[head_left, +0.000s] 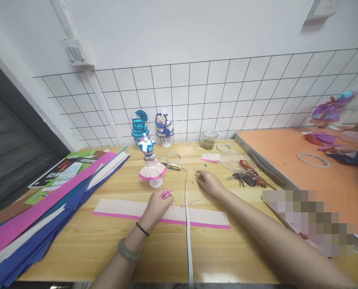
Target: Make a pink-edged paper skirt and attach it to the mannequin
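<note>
My left hand (160, 200) is closed around a small bunch of pink paper scraps (166, 194), thin strands poking out. It is over a long pale paper strip (209, 216) with a pink border, lying flat on the table. My right hand (209, 182) rests on the wood, fingers extended and nothing visible in them. Between the hands a narrow white tape (189, 241) runs toward me across the strip, with a few pink shreds (192, 202) beside it. Behind my left hand stands a small dress form (152, 170) wearing a pale pink-edged paper skirt and a blue-and-white top.
Two decorated dress forms, teal (140, 128) and navy-and-white (164, 127), stand behind. A yellow-and-black cutter (173, 167), tape roll (174, 158), glass jar (209, 140) and keys (243, 178) lie farther back. Coloured paper sheets (55, 204) fill the left side; an orange table (287, 160) adjoins right.
</note>
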`<state>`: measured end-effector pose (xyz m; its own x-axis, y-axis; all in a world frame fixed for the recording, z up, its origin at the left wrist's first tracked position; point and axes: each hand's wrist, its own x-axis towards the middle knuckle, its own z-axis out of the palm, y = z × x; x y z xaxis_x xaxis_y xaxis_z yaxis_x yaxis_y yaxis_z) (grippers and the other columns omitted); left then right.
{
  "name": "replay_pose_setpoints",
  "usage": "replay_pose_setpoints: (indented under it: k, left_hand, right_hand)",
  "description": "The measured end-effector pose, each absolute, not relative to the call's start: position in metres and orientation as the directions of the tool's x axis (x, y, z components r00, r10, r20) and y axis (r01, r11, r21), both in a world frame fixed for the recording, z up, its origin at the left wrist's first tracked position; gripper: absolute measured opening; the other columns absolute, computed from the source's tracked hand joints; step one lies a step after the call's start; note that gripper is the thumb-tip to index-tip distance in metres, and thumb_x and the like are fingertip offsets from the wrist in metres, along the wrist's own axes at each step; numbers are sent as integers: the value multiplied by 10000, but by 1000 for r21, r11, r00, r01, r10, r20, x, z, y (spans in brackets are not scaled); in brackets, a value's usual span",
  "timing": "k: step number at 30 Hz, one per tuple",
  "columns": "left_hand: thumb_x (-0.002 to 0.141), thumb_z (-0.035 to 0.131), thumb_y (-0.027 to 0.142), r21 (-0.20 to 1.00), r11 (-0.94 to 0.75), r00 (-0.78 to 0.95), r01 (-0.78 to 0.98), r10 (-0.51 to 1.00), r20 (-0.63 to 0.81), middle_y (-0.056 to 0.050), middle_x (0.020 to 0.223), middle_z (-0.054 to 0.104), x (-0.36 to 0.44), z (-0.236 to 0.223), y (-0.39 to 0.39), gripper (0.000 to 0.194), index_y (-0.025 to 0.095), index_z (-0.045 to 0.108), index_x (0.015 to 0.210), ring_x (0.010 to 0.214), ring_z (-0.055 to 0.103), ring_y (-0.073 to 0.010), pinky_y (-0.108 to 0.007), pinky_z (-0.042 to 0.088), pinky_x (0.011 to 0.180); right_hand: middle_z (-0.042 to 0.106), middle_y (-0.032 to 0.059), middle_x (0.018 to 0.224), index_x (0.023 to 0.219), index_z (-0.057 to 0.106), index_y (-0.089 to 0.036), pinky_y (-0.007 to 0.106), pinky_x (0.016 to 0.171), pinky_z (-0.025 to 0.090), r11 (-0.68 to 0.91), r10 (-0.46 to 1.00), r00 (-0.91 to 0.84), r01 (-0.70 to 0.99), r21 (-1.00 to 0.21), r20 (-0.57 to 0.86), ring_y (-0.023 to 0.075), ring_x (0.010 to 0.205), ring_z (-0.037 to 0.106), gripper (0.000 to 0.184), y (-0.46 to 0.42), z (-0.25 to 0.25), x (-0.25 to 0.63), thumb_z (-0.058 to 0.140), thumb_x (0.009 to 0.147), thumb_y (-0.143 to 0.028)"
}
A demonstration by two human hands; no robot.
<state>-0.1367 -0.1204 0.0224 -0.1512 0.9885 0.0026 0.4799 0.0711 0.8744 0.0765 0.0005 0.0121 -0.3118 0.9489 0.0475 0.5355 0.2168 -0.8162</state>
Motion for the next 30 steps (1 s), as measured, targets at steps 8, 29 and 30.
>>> replay_pose_setpoints:
  k: [8, 29, 30]
  left_hand:
    - [802, 401, 554, 962, 63, -40, 267, 998, -54, 68, 509, 212, -145, 41, -139, 427, 205, 282, 586, 442, 225, -74, -221, 177, 430]
    - [728, 542, 348, 995, 44, -198, 90, 980, -25, 20, 470, 462, -134, 39, -152, 320, 172, 442, 480, 494, 443, -108, -239, 352, 537]
    - [745, 533, 391, 997, 40, -176, 65, 984, -28, 13, 474, 484, -128, 40, -150, 340, 170, 460, 497, 494, 461, -111, -242, 366, 541]
  right_hand:
    - [644, 85, 813, 1203, 470, -117, 275, 690, 433, 390, 854, -518, 575, -719, 49, 177, 737, 591, 377, -7, 26, 74, 440, 850, -244]
    - [570, 16, 766, 1335, 306, -126, 278, 661, 461, 381, 757, -640, 268, -885, 132, 125, 688, 559, 576, -59, 28, 70, 477, 813, -299]
    - [569, 19, 787, 1341, 281, -130, 279, 677, 464, 360, 766, -627, 237, -902, 141, 125, 718, 567, 589, -65, 33, 64, 479, 816, -309]
